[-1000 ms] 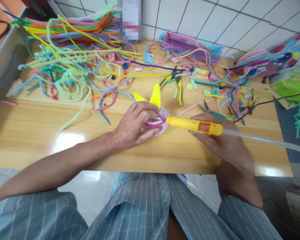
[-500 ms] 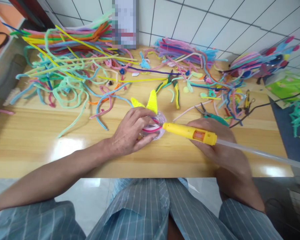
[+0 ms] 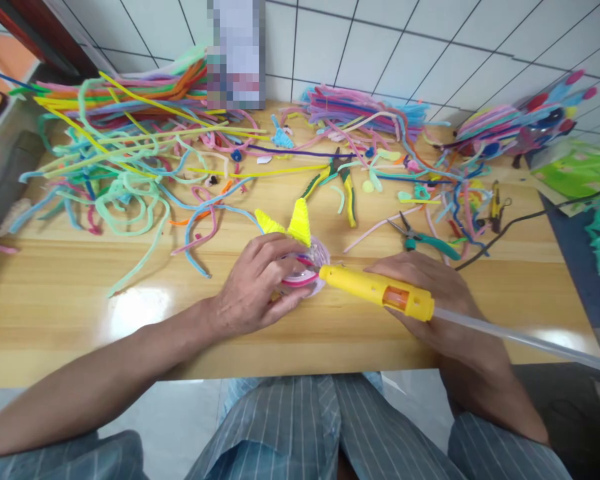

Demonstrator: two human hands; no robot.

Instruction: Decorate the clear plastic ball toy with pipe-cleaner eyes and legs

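My left hand (image 3: 257, 283) is closed around a small pipe-cleaner figure (image 3: 305, 257) with pink and lilac coils and two yellow pointed ears, pressing it to the wooden table (image 3: 80, 300). My right hand (image 3: 440, 307) grips a yellow glue gun (image 3: 377, 292) with a clear glue stick (image 3: 525, 341) trailing out to the right. The gun's tip touches the figure's right side.
Heaps of coloured pipe cleaners (image 3: 130, 140) cover the table's far half. Yellow-handled pliers (image 3: 340, 180), green-handled pliers (image 3: 423, 239) and a black cable (image 3: 530, 220) lie beyond my hands. The tiled wall (image 3: 430, 47) stands behind; the table's near edge is at my lap.
The view has tilted, so everything sits lower in frame. Both hands keep their grip, and the glue gun tip stays at the figure.
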